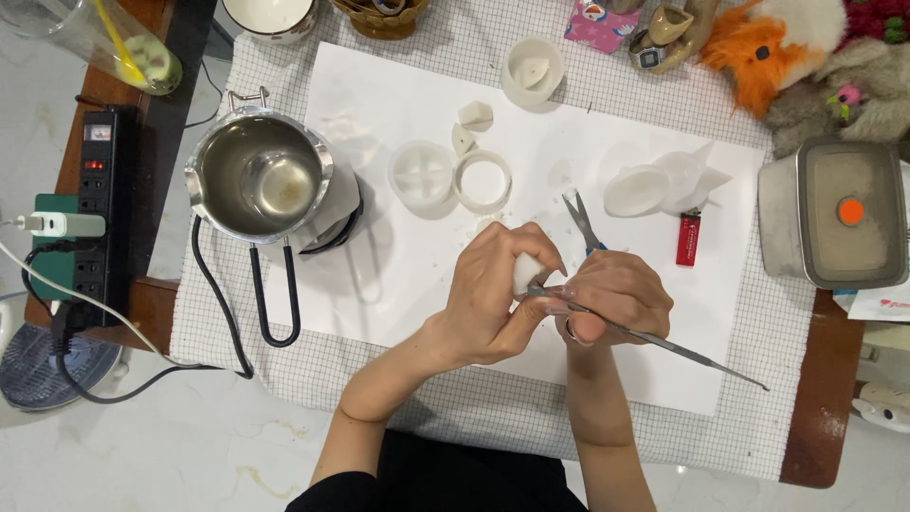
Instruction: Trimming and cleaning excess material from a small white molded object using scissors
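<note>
My left hand grips a small white wax piece between fingers and thumb, over a white paper sheet. My right hand holds a long thin metal tool whose tip meets the wax piece; its far end points down to the right. Blue-handled scissors lie just above my right hand, partly hidden by it.
A steel melting pot with a black looped handle stands at left. White round moulds, a ring, wax chunks, a red lighter, a steel lidded tin, a power strip and soft toys surround the sheet.
</note>
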